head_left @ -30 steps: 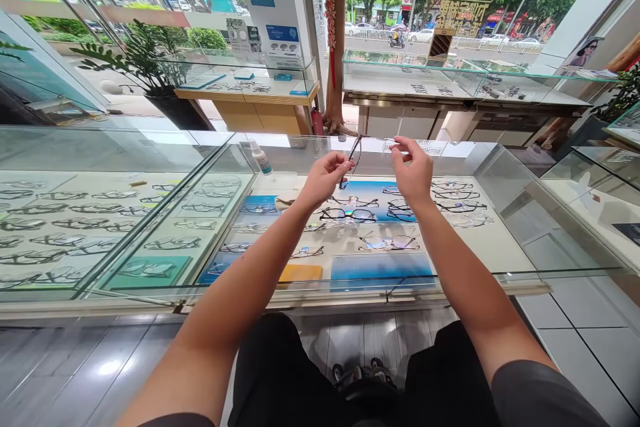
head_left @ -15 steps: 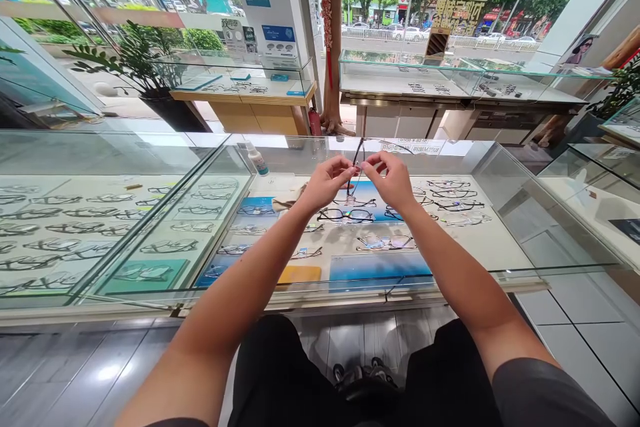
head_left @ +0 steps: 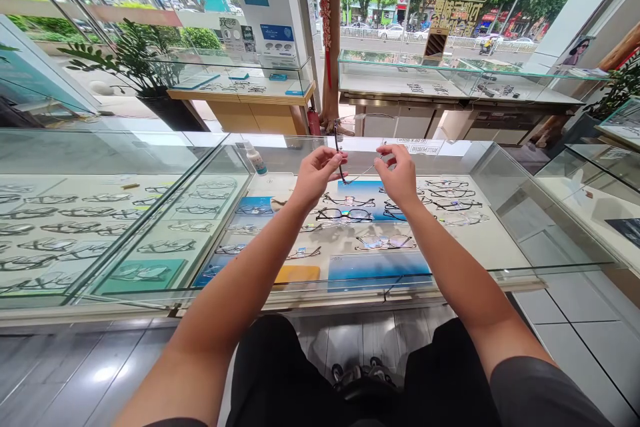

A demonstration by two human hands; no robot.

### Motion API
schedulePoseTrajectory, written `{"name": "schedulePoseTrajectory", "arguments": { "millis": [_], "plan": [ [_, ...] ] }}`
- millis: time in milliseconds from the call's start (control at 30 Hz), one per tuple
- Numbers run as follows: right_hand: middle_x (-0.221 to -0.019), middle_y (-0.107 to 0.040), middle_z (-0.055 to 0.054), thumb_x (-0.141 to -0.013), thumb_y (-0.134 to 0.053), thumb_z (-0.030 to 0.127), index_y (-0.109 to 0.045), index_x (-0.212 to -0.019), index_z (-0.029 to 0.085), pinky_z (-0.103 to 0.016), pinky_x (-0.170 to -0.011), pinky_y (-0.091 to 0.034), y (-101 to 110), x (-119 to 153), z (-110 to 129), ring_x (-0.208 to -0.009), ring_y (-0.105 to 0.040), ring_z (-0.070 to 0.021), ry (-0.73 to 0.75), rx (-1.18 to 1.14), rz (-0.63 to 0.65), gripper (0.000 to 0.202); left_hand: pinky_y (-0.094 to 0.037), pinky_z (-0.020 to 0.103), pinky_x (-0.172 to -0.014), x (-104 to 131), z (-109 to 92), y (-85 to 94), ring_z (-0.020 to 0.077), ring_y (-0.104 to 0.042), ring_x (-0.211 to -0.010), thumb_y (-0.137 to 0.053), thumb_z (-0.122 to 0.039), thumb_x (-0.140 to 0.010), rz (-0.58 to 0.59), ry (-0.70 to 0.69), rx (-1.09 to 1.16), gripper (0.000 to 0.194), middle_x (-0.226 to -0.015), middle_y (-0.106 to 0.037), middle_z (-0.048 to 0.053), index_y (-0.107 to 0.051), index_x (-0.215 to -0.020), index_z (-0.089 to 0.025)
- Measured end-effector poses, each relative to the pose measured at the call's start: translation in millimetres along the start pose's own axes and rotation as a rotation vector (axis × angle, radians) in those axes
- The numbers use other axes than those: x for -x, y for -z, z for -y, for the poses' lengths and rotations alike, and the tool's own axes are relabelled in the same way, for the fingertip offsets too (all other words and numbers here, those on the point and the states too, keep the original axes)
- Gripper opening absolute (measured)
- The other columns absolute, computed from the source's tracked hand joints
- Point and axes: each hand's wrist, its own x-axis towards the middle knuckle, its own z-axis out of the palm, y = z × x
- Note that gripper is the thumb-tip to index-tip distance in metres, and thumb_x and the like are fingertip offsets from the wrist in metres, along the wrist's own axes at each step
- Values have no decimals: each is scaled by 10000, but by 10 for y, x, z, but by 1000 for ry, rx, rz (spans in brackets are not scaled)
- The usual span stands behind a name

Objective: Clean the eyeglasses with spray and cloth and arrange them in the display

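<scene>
Above the glass counter I hold a pair of eyeglasses (head_left: 337, 140) with a dark browline and thin temples, its front turned edge-on. My left hand (head_left: 316, 177) is closed on the dark front, thumb against fingers. At the other side, my right hand (head_left: 399, 175) pinches the far end of a thin temple that slants up from the frame's lower end. The lenses hardly show at this angle. Below my hands, a dark-framed pair of glasses (head_left: 345, 215) lies in the display case among several others. Part of a beige cloth (head_left: 279, 203) shows behind my left forearm.
A small spray bottle (head_left: 257, 159) stands on the counter at left. Inside the glass display case (head_left: 505, 250) are a blue board (head_left: 380, 268) and an orange-yellow case (head_left: 299, 274). More showcases (head_left: 410, 90) and a potted plant (head_left: 145, 73) stand by the windows.
My hands have moved apart, the left one leftward and the right one slightly right. The glasses have turned, so the dark front now sits at my left hand and a temple stretches to my right.
</scene>
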Motion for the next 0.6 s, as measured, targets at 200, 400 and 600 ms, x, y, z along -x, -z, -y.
{"name": "schedulePoseTrajectory", "arguments": {
  "millis": [200,400,600],
  "plan": [
    [-1093,-760,-65,-957,-658,321,-763,-1015,241,-424,-871,-553,23,4,-8,-814,-638,-200,-39,59,-2,144,-722,426,-878,-87,-20,96,247,-755,-1120,-990,-567,-740,-107,-71,117,481,-1172,-783,85,-703,-923,-228],
    [-982,-747,-66,-972,-645,358,-791,-930,242,-456,-889,-536,36,17,18,-882,-656,-250,-8,160,4,191,-718,420,-870,-77,-43,83,255,-730,-1149,-1005,-587,-698,-116,-77,73,518,-1160,-783,87,-705,-908,-220],
    [-1196,-777,-83,-958,-739,396,-810,-1173,281,-510,-1085,-541,-55,87,101,-1174,-688,-295,225,-31,228,254,-675,340,-832,47,-16,-89,176,-704,-1012,-1005,-582,-682,15,-5,20,513,-1245,-741,69,-714,-848,-193]
  ]
}}
